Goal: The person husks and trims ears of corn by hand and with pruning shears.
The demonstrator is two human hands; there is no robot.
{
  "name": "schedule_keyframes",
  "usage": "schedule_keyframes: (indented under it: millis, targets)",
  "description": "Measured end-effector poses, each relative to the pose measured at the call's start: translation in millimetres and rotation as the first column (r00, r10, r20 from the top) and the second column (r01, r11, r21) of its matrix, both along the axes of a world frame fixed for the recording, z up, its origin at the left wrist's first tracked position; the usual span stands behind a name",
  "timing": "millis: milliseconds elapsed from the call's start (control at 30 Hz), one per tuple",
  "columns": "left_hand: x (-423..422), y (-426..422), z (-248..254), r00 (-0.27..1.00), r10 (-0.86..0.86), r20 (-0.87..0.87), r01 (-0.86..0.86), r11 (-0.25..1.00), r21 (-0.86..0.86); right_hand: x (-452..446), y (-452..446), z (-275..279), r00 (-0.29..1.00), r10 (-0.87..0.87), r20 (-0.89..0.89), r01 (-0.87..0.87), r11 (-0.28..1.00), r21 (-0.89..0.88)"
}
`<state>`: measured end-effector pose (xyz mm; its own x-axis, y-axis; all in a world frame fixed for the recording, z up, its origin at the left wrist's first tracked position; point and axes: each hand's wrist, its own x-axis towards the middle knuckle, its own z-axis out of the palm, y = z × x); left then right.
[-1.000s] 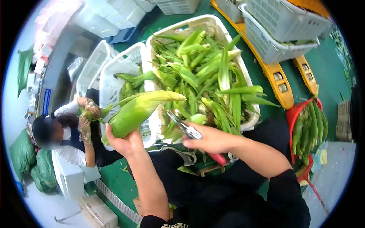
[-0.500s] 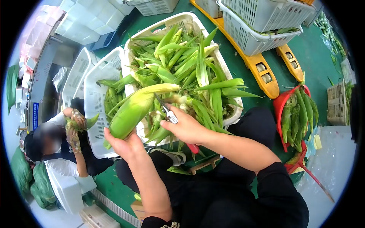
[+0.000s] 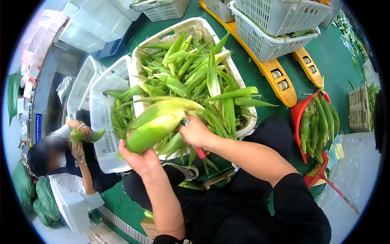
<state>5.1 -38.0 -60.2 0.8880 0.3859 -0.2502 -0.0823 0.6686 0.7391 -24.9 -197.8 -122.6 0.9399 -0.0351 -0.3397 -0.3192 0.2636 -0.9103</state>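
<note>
An ear of corn in its green husk lies across my left hand, whose fingers curl around its thick lower end. One husk leaf stands away from the ear along its upper side. At the pale stalk end, my right hand is closed around red-handled pruning shears. Only the red grip and a bit of metal show; the blades are hidden behind the hand and the corn. Beneath both hands is a white crate heaped with green husks.
To the left, a co-worker's gloved hands hold another ear beside a white basket. A yellow pallet jack carries stacked crates. On the right are a red basin with green ears and a red dustpan.
The ear has turned more level, and a husk leaf has separated from its upper side. My right hand has shifted slightly right, and the shears' blade has gone out of sight.
</note>
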Motion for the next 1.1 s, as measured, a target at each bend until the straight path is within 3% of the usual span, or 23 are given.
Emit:
schedule_keyframes:
  millis: [67, 133, 167, 200, 267, 300, 400, 467, 567, 600, 667, 700, 800, 833, 867, 967, 1067, 1100]
  targets:
    - [6, 4, -1, 0.999, 0.036, -0.014, -0.037, 0.998, -0.057, -11, -8, 11, 0.963, 0.232, -0.138, -0.234, 0.972, 0.008]
    - [16, 17, 5, 0.996, 0.087, 0.035, -0.085, 0.995, -0.045, -33, -4, 3, 0.955, 0.29, -0.061, -0.264, 0.926, 0.27]
    - [20, 37, 4, 1.0, -0.017, 0.025, 0.019, 0.997, -0.08, -39, -3, 3, 0.974, 0.227, -0.005, -0.218, 0.942, 0.255]
    - [16, 41, 8, 1.0, -0.014, 0.007, 0.014, 0.997, -0.077, -36, -3, 4, 0.984, 0.175, 0.018, -0.173, 0.945, 0.278]
    - [13, 40, 15, 0.998, -0.051, -0.047, 0.048, 0.997, -0.063, -25, -5, 5, 0.998, -0.026, 0.06, -0.006, 0.88, 0.475]
    - [11, 46, -1, 0.997, -0.082, -0.006, 0.082, 0.997, -0.013, -20, -7, 12, 0.996, -0.064, 0.063, 0.026, 0.875, 0.483]
    - [4, 30, -18, 0.99, -0.137, 0.022, 0.138, 0.975, -0.173, -8, 5, 23, 0.956, -0.276, -0.098, 0.274, 0.72, 0.638]
    - [2, 21, -16, 0.991, -0.131, -0.024, 0.122, 0.966, -0.227, 4, -3, 20, 0.907, -0.398, -0.139, 0.401, 0.712, 0.576]
    - [2, 28, -26, 0.984, -0.176, 0.029, 0.177, 0.937, -0.302, 16, -34, 13, 0.849, -0.511, -0.135, 0.455, 0.577, 0.678]
    - [-1, 23, -22, 0.985, -0.163, 0.05, 0.17, 0.948, -0.268, 16, -38, 11, 0.853, -0.499, -0.155, 0.48, 0.631, 0.609]
    - [6, 44, -41, 0.965, -0.239, 0.107, 0.256, 0.949, -0.183, 7, -38, 21, 0.928, -0.358, -0.101, 0.367, 0.834, 0.413]
    - [1, 38, -27, 0.972, -0.225, 0.074, 0.237, 0.93, -0.281, 5, -33, 24, 0.974, -0.207, -0.093, 0.225, 0.938, 0.262]
    - [-7, 24, -13, 0.973, -0.21, 0.096, 0.221, 0.967, -0.127, -7, -14, 45, 0.983, 0.166, -0.077, -0.146, 0.965, 0.217]
    - [-15, 24, -13, 0.915, -0.372, 0.156, 0.39, 0.914, -0.111, -9, 0, 36, 0.99, 0.141, 0.025, -0.143, 0.96, 0.241]
    - [-19, 22, -15, 0.92, -0.374, 0.121, 0.386, 0.916, -0.107, -9, 6, 33, 0.995, 0.099, -0.012, -0.087, 0.922, 0.378]
    - [-23, 28, -21, 0.921, -0.378, 0.094, 0.386, 0.918, -0.096, -2, 2, 24, 0.996, -0.081, -0.022, 0.083, 0.911, 0.405]
    - [-20, 50, -1, 0.994, -0.096, 0.057, 0.103, 0.987, -0.126, -2, -15, 41, 0.923, -0.378, -0.067, 0.377, 0.86, 0.345]
    - [-18, 77, 3, 0.992, -0.053, 0.11, 0.055, 0.998, -0.016, 0, -25, 31, 0.891, -0.451, 0.049, 0.413, 0.85, 0.326]
